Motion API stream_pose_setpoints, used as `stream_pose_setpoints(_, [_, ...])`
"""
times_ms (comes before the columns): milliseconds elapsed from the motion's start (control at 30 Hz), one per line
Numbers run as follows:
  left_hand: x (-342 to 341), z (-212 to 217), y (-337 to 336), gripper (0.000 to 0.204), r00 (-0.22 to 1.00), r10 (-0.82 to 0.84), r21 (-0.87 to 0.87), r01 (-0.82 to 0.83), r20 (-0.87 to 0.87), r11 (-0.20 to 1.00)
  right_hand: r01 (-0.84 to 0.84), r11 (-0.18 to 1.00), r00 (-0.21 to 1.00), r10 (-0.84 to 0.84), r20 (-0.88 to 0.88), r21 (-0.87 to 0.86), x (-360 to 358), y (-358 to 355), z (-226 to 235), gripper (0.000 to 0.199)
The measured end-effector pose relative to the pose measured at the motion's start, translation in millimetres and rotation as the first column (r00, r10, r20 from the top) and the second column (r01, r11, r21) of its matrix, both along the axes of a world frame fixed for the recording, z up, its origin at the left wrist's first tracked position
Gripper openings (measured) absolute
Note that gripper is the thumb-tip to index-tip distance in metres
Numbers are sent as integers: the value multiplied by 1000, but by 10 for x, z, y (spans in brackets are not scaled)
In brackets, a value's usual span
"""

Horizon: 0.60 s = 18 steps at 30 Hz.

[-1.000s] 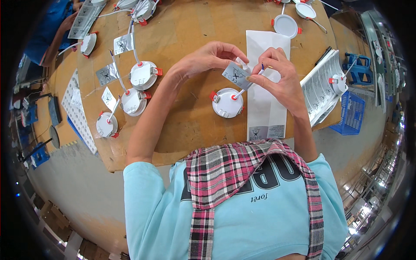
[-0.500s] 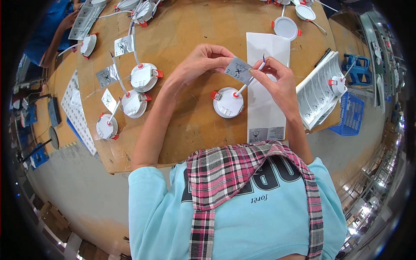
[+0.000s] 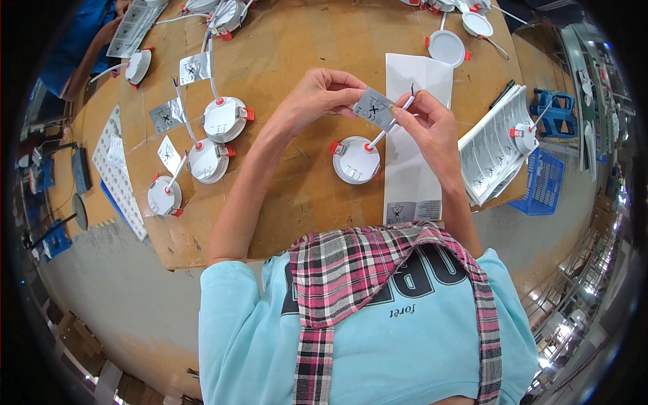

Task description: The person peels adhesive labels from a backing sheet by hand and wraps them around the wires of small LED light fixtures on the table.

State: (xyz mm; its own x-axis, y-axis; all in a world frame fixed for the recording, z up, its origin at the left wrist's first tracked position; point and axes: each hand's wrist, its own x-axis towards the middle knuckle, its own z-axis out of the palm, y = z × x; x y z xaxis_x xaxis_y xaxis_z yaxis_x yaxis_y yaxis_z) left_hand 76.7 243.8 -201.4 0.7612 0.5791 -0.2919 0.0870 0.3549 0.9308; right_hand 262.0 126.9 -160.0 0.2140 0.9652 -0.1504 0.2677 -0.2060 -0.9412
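A round white downlight (image 3: 357, 162) with red-tipped spring clips lies on the table in front of me, its white cable standing up toward my right hand. A silver label (image 3: 374, 109) with dark print sits against the cable. My left hand (image 3: 326, 96) pinches the label's left end between thumb and fingers. My right hand (image 3: 428, 121) is closed on the cable and the label's right edge, with bare wire ends poking out above. Beneath the right hand lies a long white label sheet (image 3: 413, 182), with one printed silver label at its near end.
Several downlights with flag-like labels on their cables, such as one (image 3: 225, 120), stand at the left. A thick stack of label sheets (image 3: 496, 152) lies right, bearing another downlight (image 3: 524, 138) and a black pen (image 3: 503, 93). Another person's arm (image 3: 84, 64) reaches in at far left.
Both hands stay nearly in place, still holding the label against the cable. The view has shifted slightly; nothing has been let go.
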Motion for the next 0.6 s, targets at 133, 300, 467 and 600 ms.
stream_pose_setpoints(133, [-1, 32, -8, 25, 1000, 15, -3, -15, -10, 1000, 3, 1000, 1000, -3, 18, 5, -5, 7, -5, 13])
stream_pose_setpoints(300, [-14, 21, 7, 25, 999, 22, -11, -22, -25, 1000, -2, 1000, 1000, 2, 9, 5, -13, 24, -5, 13])
stream_pose_setpoints(467, [-10, 54, 9, 27, 1000, 3, -10, -3, -28, 1000, 6, 1000, 1000, -6, -3, 4, -19, 30, -21, 13])
stream_pose_setpoints(600, [-20, 18, 9, 28, 1000, 13, -13, -14, -23, 1000, 12, 1000, 1000, -12, 13, 7, -36, 36, -24, 13])
